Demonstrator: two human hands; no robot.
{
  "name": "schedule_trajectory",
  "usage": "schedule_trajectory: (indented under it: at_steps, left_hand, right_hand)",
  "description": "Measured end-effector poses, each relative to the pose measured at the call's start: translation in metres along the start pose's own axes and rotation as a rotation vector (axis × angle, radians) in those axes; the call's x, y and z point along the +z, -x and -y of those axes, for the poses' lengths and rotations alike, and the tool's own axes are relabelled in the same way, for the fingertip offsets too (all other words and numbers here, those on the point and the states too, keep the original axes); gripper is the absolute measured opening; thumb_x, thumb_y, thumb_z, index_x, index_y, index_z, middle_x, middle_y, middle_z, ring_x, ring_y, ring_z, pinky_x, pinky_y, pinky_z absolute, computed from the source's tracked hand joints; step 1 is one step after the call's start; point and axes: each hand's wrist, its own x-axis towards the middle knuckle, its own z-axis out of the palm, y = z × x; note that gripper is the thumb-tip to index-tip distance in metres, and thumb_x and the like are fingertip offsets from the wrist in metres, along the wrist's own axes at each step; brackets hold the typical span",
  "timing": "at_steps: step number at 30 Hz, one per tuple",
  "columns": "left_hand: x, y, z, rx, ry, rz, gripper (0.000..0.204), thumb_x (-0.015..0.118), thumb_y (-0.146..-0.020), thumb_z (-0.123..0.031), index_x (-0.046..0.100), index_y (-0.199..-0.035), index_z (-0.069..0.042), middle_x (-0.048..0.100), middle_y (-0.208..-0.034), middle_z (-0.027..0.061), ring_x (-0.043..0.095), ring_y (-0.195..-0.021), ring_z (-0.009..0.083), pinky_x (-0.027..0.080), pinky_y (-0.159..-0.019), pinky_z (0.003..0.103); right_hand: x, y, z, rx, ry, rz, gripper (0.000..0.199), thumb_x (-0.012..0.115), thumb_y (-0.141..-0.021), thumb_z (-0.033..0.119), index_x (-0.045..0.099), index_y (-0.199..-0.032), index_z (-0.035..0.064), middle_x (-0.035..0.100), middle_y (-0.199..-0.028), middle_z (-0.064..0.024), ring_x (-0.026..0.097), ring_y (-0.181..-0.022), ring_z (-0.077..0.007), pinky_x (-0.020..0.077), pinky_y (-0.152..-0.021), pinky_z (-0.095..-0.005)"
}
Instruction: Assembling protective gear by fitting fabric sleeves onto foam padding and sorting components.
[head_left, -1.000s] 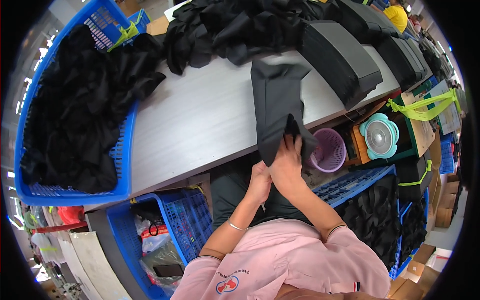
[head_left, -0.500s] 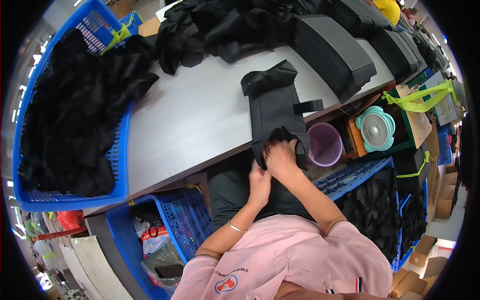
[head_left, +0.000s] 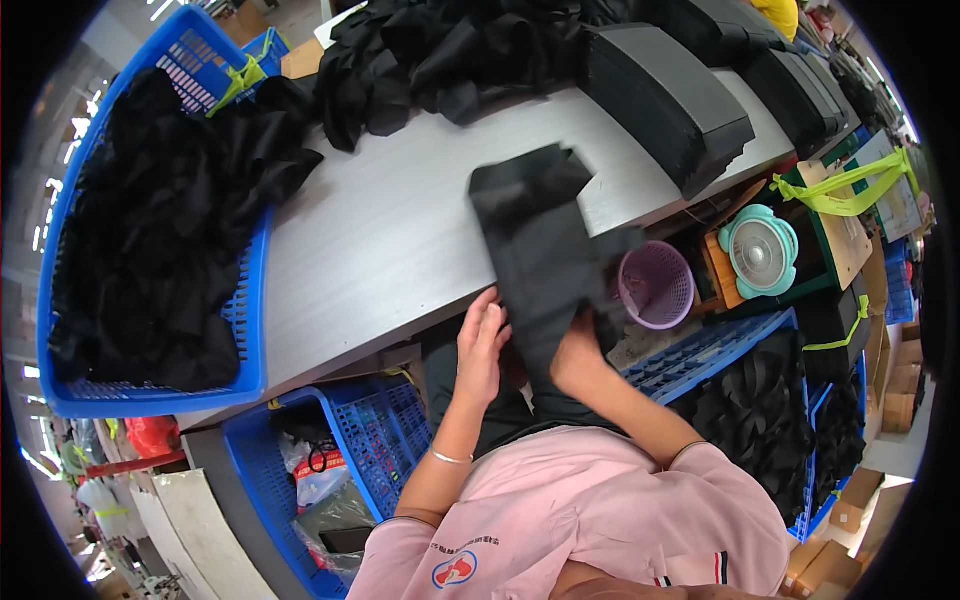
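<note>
A long black fabric piece (head_left: 540, 250), bag-like with a short strap sticking out on its right, hangs over the table's front edge toward my lap. It is blurred by motion. My left hand (head_left: 482, 345) stands upright at its left edge, fingers stretched out and holding nothing; whether it touches the fabric I cannot tell. My right hand (head_left: 578, 358) reaches into or behind the lower right part of the fabric, which hides its fingers.
On the grey table (head_left: 380, 220) lie a heap of loose black fabric (head_left: 450, 60) and a neat black stack (head_left: 670, 100). Blue baskets (head_left: 250, 330) stand left and below. A purple bin (head_left: 656, 285) and a turquoise fan-like object (head_left: 758, 252) are at right.
My left hand has come away from my right hand, moving left and up, and its fingers have straightened. The fabric's upper end has shifted and its folded top has flattened.
</note>
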Motion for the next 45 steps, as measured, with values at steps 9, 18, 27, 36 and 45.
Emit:
schedule_trajectory:
  at_steps: [9,18,27,36,45]
  left_hand:
    - [0.005,0.001,0.000,0.011,-0.105,0.090,0.044,0.060,-0.101,-0.029,0.054,-0.133,0.000,0.062,-0.127,0.0063,0.058,-0.113,0.0137,0.045,-0.100,0.030]
    - [-0.016,0.010,0.013,-0.194,0.093,0.251,0.042,0.067,-0.096,-0.021,0.057,-0.133,-0.005,0.062,-0.130,0.0039,0.059,-0.116,0.0149,0.047,-0.100,0.032]
    - [0.021,0.011,0.010,-0.102,-0.248,0.160,0.032,0.075,-0.083,0.002,0.065,-0.113,0.002,0.069,-0.109,0.0089,0.064,-0.096,0.0121,0.052,-0.087,0.029]
    - [0.011,0.002,0.010,-0.141,-0.179,0.218,0.036,0.072,-0.087,-0.002,0.062,-0.120,0.001,0.068,-0.113,0.0066,0.064,-0.099,0.0134,0.050,-0.091,0.029]
    - [0.039,0.025,0.028,-0.075,-0.303,0.200,0.040,0.073,-0.087,-0.004,0.059,-0.124,0.002,0.067,-0.116,0.0098,0.065,-0.098,0.0172,0.052,-0.091,0.031]
  right_hand:
    - [-0.140,-0.006,0.023,0.417,-0.555,-0.315,0.007,0.064,-0.088,0.000,0.067,-0.082,-0.0031,0.071,-0.085,-0.0112,0.069,-0.081,-0.0235,0.0525,-0.077,-0.0310]
    - [-0.098,-0.009,-0.045,0.763,-1.678,0.189,0.022,0.076,-0.086,0.011,0.073,-0.101,-0.0029,0.073,-0.102,-0.0028,0.065,-0.093,-0.0084,0.0506,-0.086,-0.0258]
    - [-0.071,-0.001,-0.044,0.697,-0.510,-0.087,0.029,0.078,-0.075,0.013,0.067,-0.098,-0.0011,0.066,-0.080,-0.0213,0.066,-0.072,-0.0258,0.0489,-0.067,-0.0367]
    - [-0.082,0.007,-0.066,0.781,-0.862,-0.055,0.045,0.082,-0.078,0.021,0.048,-0.058,-0.0001,0.036,-0.057,0.0028,0.035,-0.058,-0.0034,0.0289,-0.049,-0.0291]
    - [-0.067,0.026,-0.055,0.566,-0.318,-0.356,0.035,0.082,-0.071,0.024,0.057,-0.078,0.0004,0.061,-0.073,-0.0148,0.058,-0.066,-0.0350,0.0441,-0.057,-0.0407]
